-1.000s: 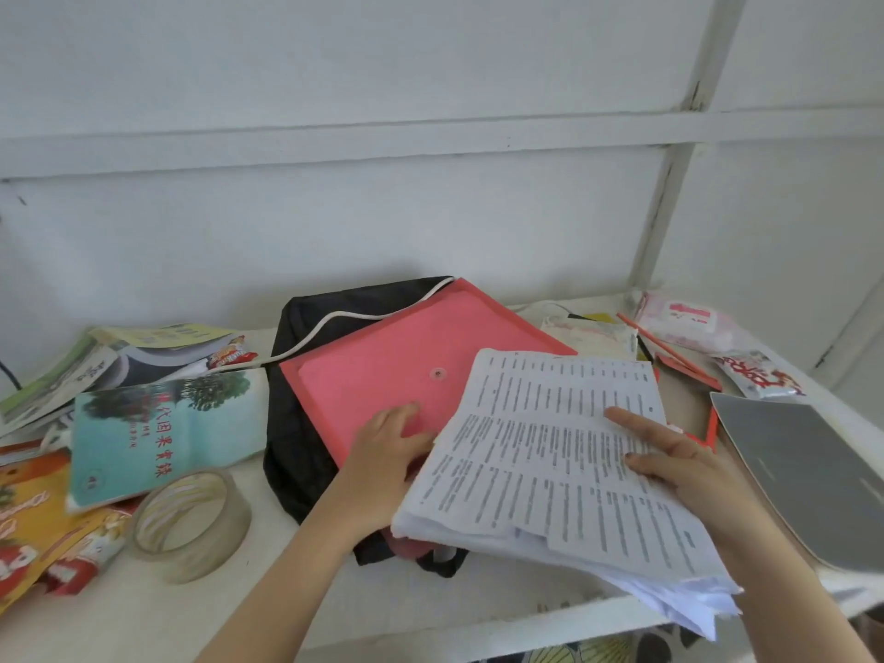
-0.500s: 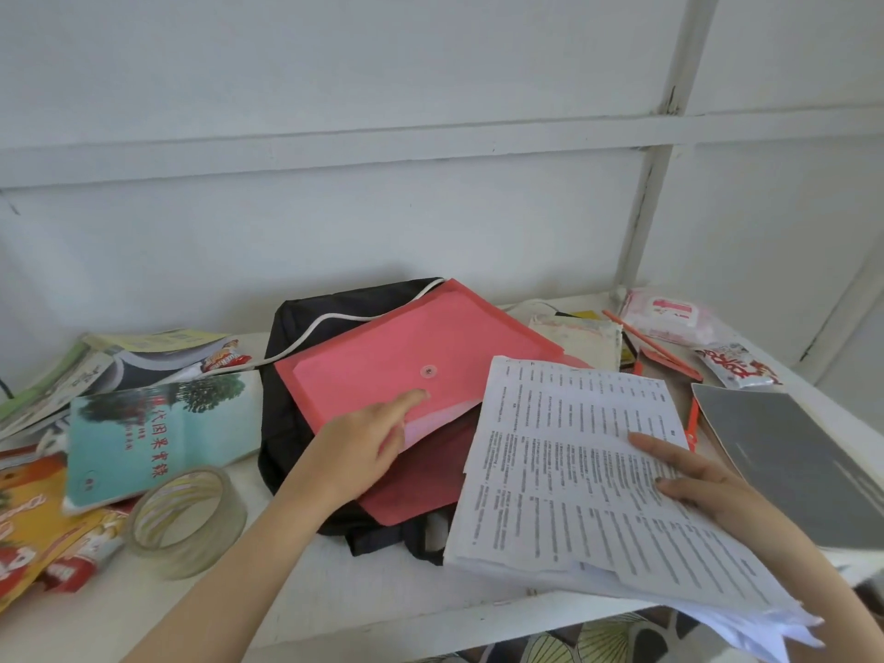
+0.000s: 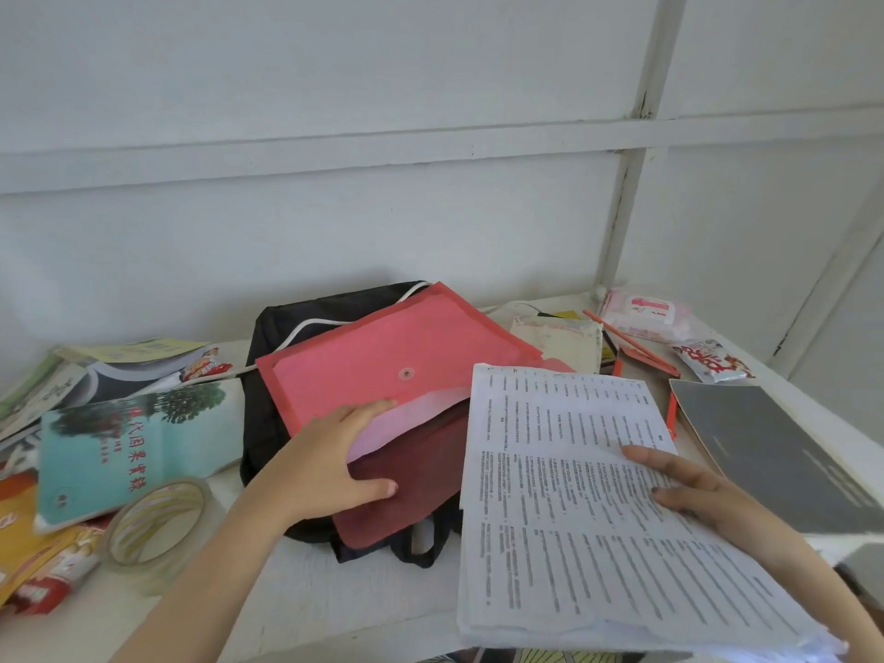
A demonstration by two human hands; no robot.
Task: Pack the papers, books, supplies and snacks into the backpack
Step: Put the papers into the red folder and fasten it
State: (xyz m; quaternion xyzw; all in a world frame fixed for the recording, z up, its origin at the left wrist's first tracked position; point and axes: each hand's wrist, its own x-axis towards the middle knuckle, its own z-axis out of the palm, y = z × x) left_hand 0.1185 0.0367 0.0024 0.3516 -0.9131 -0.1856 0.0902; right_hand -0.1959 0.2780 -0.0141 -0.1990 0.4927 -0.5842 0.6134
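**Entry: red snap folder opened, papers waiting to go in**

Change since a second ago: the red snap folder (image 3: 382, 366) now has its flap raised, showing the darker pocket under it. The printed papers (image 3: 569, 495) have shifted off the folder to the right of the backpack (image 3: 268, 375). The left hand (image 3: 335, 466) has moved from the folder's face to the flap's edge.

Step in hand (judged): filing the loose papers into the folder before anything enters the backpack. Packing proper looks barely begun.

Location of the task's things:
- Backpack: black, lying flat at the back of the white shelf (image 3: 335, 600), with the folder on top of it.
- Printed papers: right of the backpack, overhanging the shelf's front edge.
- Teal book (image 3: 134, 447) and tape roll (image 3: 158, 523): left of the backpack.
- Snack packets (image 3: 43, 557): further left of the backpack.
- Dark notebook (image 3: 775, 452): well right of the backpack.

Hands:
- Left hand: fingers nearly straight, propping the flap up at its edge. The thumb is spread onto the dark pocket below, with no pinch.
- Right hand (image 3: 693, 490): grips the printed papers at their right side, fingers flat on top. The thumb is hidden beneath.

Next move (judged): swing the stack's near edge towards the pocket mouth and square the sheets. Keep the flap lifted while they slide in.
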